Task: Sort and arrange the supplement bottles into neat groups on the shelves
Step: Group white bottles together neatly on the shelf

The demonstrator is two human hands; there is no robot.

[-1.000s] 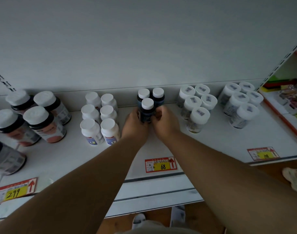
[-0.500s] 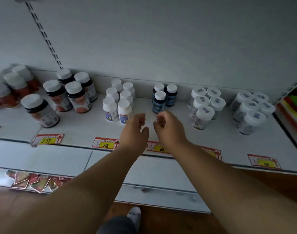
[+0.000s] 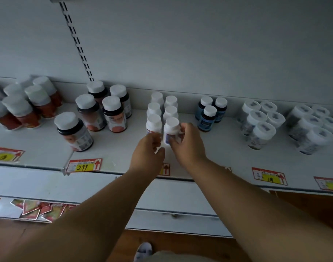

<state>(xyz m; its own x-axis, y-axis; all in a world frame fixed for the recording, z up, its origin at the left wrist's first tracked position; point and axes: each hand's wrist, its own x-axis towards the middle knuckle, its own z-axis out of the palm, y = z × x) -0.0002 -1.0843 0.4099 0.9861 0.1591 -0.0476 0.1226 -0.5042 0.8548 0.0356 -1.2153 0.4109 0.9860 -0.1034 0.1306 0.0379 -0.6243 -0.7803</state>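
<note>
Head view, looking down on one white shelf (image 3: 228, 148) with most of its bottles already in tidy clusters. Far left stands a group of red bottles (image 3: 27, 104); next to it four dark bottles (image 3: 105, 108) sit together, with one stray dark bottle (image 3: 74, 132) nearer the front edge and tilted — that one looks unsorted. In the middle are the white bottles (image 3: 162, 112), six of them in two rows running near to far. Right of them are three blue bottles (image 3: 210, 112) in a tight triangle, then two clusters of clear bottles (image 3: 260, 121) reaching to the right end.

Both hands are at the near end of the white rows. The right hand (image 3: 188, 146) curls round the near right bottle (image 3: 171, 130), thumb in front and fingers on its right side. The left hand (image 3: 147, 152) has its fingers bent at the foot of the near left bottle (image 3: 153, 124); whether it grips or only touches it I cannot tell.

My judgement: the work is well along — the white group is being squared up, and the stray dark bottle is left.
</note>
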